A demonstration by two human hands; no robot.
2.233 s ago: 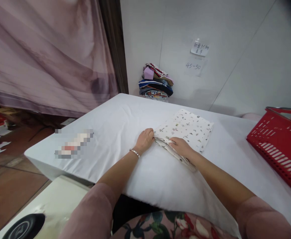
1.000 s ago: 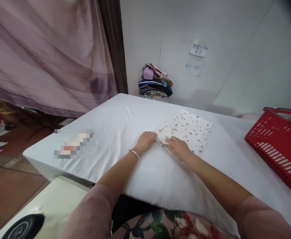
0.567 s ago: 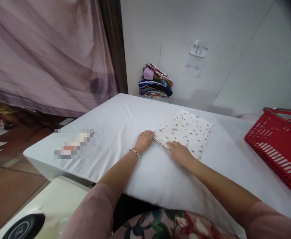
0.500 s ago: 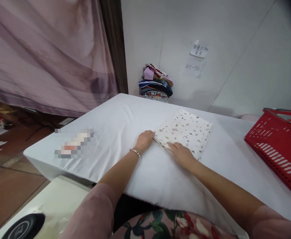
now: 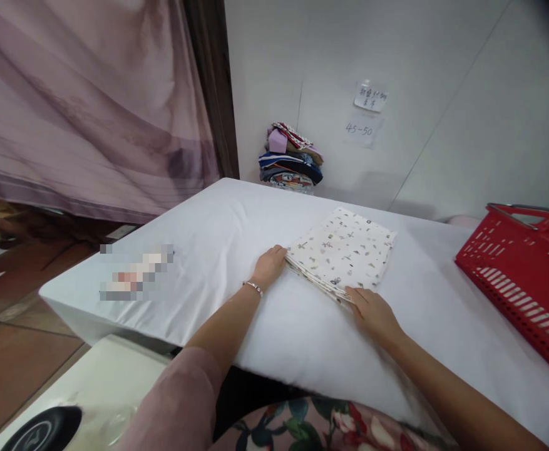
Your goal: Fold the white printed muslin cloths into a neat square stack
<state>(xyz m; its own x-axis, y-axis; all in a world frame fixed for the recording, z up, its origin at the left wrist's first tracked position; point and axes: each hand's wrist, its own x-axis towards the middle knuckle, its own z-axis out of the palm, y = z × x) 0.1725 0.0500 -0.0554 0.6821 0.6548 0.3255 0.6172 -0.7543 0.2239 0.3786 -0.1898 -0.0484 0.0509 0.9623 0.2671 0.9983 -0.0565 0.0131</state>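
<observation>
A white folded cloth (image 5: 342,247) with a small scattered print lies flat on the white-covered table, its stacked layers showing along the near edge. My left hand (image 5: 270,264), with a bracelet at the wrist, has its fingers closed on the left corner of the cloth. At the near right corner, my right hand (image 5: 372,313) grips the edge, fingertips on top and the thumb hidden from view.
A red plastic basket (image 5: 523,269) stands on the table (image 5: 199,257) at the right. Folded clothes (image 5: 290,156) are piled by the wall behind. A pixelated object (image 5: 138,272) lies at the left. Below it is a pale surface with a black round item (image 5: 44,429).
My right hand has slid right along the cloth's near edge to its corner, and that edge now looks straighter. My left hand stays at the left corner.
</observation>
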